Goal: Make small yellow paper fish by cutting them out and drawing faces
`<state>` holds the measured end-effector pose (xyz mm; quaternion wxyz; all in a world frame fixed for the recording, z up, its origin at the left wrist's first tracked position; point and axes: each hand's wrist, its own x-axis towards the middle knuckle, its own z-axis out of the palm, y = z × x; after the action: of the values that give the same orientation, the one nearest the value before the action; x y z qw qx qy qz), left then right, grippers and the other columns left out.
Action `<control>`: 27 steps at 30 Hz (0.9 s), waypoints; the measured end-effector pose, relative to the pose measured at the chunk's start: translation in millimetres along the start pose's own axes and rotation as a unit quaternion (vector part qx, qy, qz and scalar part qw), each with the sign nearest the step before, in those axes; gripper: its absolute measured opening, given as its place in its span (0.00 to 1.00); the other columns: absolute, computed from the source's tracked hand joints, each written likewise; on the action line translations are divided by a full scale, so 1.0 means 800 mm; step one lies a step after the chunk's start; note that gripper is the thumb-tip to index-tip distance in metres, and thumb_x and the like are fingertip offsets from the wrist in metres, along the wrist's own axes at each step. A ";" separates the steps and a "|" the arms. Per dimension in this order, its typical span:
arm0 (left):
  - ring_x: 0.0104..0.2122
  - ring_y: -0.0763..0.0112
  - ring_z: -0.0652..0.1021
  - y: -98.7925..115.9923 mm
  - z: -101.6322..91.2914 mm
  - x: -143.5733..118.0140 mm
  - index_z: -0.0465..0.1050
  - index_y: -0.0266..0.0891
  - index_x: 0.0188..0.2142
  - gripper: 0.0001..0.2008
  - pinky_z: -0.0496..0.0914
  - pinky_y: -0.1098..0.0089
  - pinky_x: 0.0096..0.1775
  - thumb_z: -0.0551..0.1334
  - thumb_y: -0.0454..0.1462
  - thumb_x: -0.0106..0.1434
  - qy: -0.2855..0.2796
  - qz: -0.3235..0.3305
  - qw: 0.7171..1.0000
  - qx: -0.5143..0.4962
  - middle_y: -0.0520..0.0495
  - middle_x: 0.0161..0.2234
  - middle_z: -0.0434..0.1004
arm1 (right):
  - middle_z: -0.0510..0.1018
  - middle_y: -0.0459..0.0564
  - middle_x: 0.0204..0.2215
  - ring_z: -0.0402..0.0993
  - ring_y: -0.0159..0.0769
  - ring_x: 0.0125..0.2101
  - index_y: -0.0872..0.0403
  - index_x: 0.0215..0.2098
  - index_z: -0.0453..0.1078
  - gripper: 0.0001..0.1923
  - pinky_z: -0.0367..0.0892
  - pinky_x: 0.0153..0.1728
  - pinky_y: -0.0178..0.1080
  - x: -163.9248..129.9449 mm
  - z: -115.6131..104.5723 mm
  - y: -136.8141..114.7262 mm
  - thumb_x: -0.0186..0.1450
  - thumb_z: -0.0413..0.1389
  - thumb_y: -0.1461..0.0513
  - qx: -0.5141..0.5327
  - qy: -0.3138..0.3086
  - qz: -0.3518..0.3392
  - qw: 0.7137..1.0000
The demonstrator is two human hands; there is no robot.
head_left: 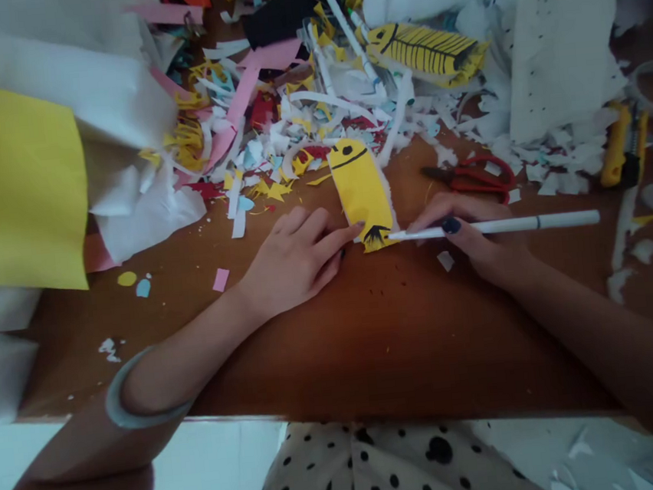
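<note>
Two hands, one pen (498,225), two yellow fish.

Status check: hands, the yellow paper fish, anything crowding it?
Left hand pinning yellow paper fish flat on table. Right hand gripping white pen, tip at fish's tail. Paper scraps heaped just behind; red scissors beside.
</note>
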<state>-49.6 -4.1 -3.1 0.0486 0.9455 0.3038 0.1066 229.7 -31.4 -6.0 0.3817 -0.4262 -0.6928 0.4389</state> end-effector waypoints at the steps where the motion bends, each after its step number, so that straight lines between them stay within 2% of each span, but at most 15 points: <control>1: 0.37 0.62 0.68 0.000 0.000 0.000 0.66 0.41 0.59 0.20 0.65 0.61 0.44 0.55 0.35 0.67 0.000 -0.001 1.000 0.000 0.43 0.40 0.70 | 0.79 0.48 0.34 0.74 0.36 0.34 0.48 0.40 0.76 0.13 0.68 0.35 0.38 0.002 0.001 -0.001 0.70 0.52 0.54 -0.013 0.006 -0.011 1.000; 4: 0.37 0.62 0.68 0.000 0.000 0.001 0.66 0.41 0.59 0.21 0.66 0.61 0.44 0.55 0.36 0.67 -0.001 -0.003 1.000 -0.002 0.43 0.40 0.70 | 0.79 0.49 0.37 0.74 0.38 0.38 0.47 0.41 0.76 0.12 0.68 0.40 0.41 0.005 0.001 -0.003 0.70 0.52 0.54 -0.045 0.002 -0.018 0.999; 9: 0.38 0.61 0.68 -0.002 0.000 0.000 0.66 0.42 0.59 0.20 0.66 0.61 0.43 0.55 0.35 0.67 -0.003 0.002 1.000 -0.003 0.43 0.40 0.70 | 0.76 0.47 0.25 0.68 0.34 0.24 0.49 0.32 0.77 0.17 0.63 0.25 0.38 0.002 -0.001 -0.006 0.71 0.49 0.54 -0.008 -0.042 0.015 0.999; 17: 0.37 0.61 0.68 -0.002 0.001 -0.001 0.65 0.41 0.60 0.21 0.66 0.60 0.43 0.55 0.36 0.68 -0.004 0.000 1.000 0.003 0.43 0.39 0.70 | 0.79 0.49 0.39 0.73 0.38 0.38 0.48 0.43 0.75 0.10 0.67 0.40 0.41 0.005 0.001 -0.004 0.70 0.52 0.58 -0.043 0.005 -0.033 0.999; 19: 0.37 0.62 0.68 -0.002 0.001 0.000 0.64 0.42 0.60 0.21 0.66 0.61 0.44 0.54 0.36 0.68 -0.005 0.000 1.000 0.003 0.43 0.39 0.70 | 0.79 0.48 0.35 0.73 0.36 0.35 0.49 0.40 0.76 0.10 0.67 0.36 0.39 0.004 0.001 -0.004 0.70 0.52 0.58 -0.052 0.000 -0.022 0.998; 23: 0.37 0.62 0.68 -0.002 0.001 0.000 0.65 0.42 0.60 0.21 0.66 0.61 0.43 0.54 0.36 0.68 -0.008 -0.002 1.000 -0.002 0.43 0.39 0.70 | 0.74 0.45 0.22 0.67 0.31 0.21 0.51 0.29 0.75 0.17 0.60 0.22 0.36 -0.002 -0.001 -0.007 0.71 0.50 0.56 -0.009 -0.003 0.047 0.999; 25: 0.37 0.61 0.68 -0.002 0.000 0.000 0.66 0.41 0.59 0.21 0.66 0.60 0.43 0.54 0.36 0.67 -0.008 -0.002 1.000 -0.006 0.43 0.39 0.70 | 0.75 0.46 0.24 0.69 0.32 0.23 0.51 0.31 0.75 0.16 0.61 0.23 0.37 -0.002 -0.001 -0.009 0.70 0.50 0.55 -0.004 0.004 0.046 0.999; 27: 0.37 0.61 0.68 -0.002 0.000 0.000 0.66 0.41 0.59 0.20 0.66 0.60 0.43 0.54 0.35 0.67 -0.009 -0.003 1.000 -0.009 0.42 0.39 0.70 | 0.78 0.47 0.31 0.72 0.34 0.30 0.49 0.36 0.76 0.13 0.65 0.30 0.38 0.000 0.000 -0.009 0.70 0.51 0.55 -0.024 0.010 0.024 0.999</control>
<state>-50.7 -2.9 -3.1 0.0605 0.9450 0.3052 0.1012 228.2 -33.3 1.0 0.3678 -0.4564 -0.6889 0.4264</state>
